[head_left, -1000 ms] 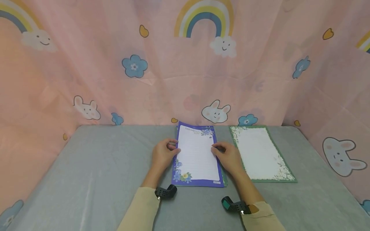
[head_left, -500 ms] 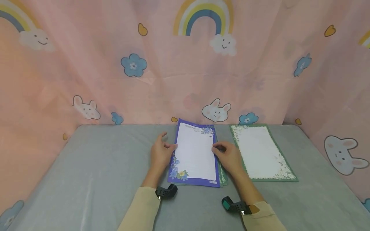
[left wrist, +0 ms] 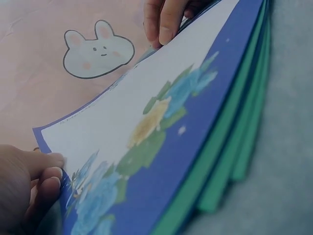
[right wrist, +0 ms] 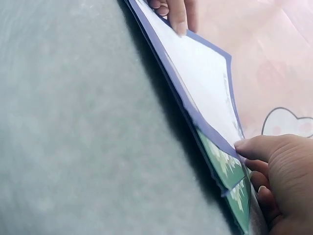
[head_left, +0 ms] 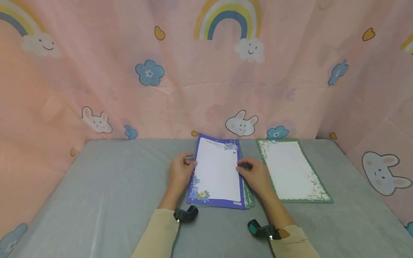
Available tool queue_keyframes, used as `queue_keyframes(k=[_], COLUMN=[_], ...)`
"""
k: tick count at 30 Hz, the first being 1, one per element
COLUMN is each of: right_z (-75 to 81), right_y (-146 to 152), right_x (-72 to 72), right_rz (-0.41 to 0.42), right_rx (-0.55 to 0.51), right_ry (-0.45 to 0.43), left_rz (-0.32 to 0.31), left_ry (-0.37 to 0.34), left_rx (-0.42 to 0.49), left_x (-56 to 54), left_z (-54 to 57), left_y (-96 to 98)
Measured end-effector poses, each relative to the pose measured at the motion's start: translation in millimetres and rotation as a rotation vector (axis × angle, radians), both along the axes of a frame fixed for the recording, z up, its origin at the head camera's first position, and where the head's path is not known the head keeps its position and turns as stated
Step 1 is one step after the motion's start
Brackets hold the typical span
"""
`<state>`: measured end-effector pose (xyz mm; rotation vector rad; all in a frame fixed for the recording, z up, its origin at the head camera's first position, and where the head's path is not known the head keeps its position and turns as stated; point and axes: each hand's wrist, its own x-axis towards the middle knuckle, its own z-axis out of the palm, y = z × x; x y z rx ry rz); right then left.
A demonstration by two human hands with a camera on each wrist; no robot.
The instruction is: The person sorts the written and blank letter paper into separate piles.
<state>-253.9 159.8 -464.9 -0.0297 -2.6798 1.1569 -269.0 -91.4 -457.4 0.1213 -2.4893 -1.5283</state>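
A purple-bordered sheet of writing paper (head_left: pixel 217 172), printed with blue flowers, lies on top of several green-edged sheets (head_left: pixel 250 197) that show at its right side. My left hand (head_left: pixel 181 172) pinches its left edge, thumb on the face and fingers behind. On the opposite edge, my right hand (head_left: pixel 256 175) pinches the paper between thumb and fingers. In the left wrist view the green sheets (left wrist: pixel 210 196) fan out in steps beneath the purple one. Green floral paper (right wrist: pixel 227 164) sticks out below the purple sheet near my right thumb in the right wrist view.
To the right, a green-bordered sheet with white flowers (head_left: pixel 295 170) lies flat, partly behind my right wrist. The grey cloth-covered table (head_left: pixel 122 186) ends at a pink curtain (head_left: pixel 180 100) with rainbows and rabbits. Both wrists wear black camera straps (head_left: pixel 186 214).
The purple sheet has shifted slightly left at its lower end, showing more green sheets on the right. My left fingers lifted off its edge, then came back to it. The right hand stays put.
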Motion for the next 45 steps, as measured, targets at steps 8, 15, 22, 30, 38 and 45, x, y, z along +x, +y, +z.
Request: queue_keyframes(k=[8, 15, 22, 30, 38, 45], right_z=[1.1, 2.9, 5.0, 3.5, 2.0, 1.5], right_y=[0.4, -0.3, 0.0, 0.6, 0.7, 1.1], right_x=[0.2, 0.5, 0.4, 0.7, 1.2, -0.2], right_rz=[0.008, 0.010, 0.029, 0.020, 0.002, -0.009], right_rx=[0.002, -0.003, -0.007, 0.003, 0.002, -0.016], right_ry=[-0.006, -0.010, 0.041, 0.033, 0.039, 0.040], left_rz=[-0.005, -0.024, -0.065, -0.074, -0.060, -0.071], left_ry=[0.036, 0.015, 0.031, -0.008, 0.002, -0.010], left_rx=[-0.008, -0.043, -0.087, -0.064, 0.097, 0.133], left_x=[2.1, 2.0, 1.5, 2.4, -0.7, -1.5], left_z=[-0.7, -0.5, 0.1, 0.4, -0.8, -0.2], left_y=[-0.6, -1.1, -2.0, -0.8, -2.1, -3.6])
